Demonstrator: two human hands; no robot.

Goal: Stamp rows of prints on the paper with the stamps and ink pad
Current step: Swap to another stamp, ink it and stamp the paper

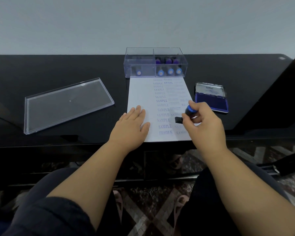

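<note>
A white paper (140,92) lies on the black table, printed with columns of blue words such as SAMPLE, AIR MAIL and FRAGILE. My left hand (132,126) rests flat on the paper's lower left part, fingers straight. My right hand (203,123) grips a stamp (186,114) with a blue knob and black base, tilted over the paper's lower right; I cannot tell whether its base touches the sheet. The open ink pad (211,102), blue with a metal lid raised behind it, sits just right of the paper.
A clear two-compartment box (155,63) holding several blue-topped stamps stands at the paper's far edge. Its clear lid (66,104) lies flat to the left. The table's front edge runs just below the paper, with my knees and a patterned floor beneath.
</note>
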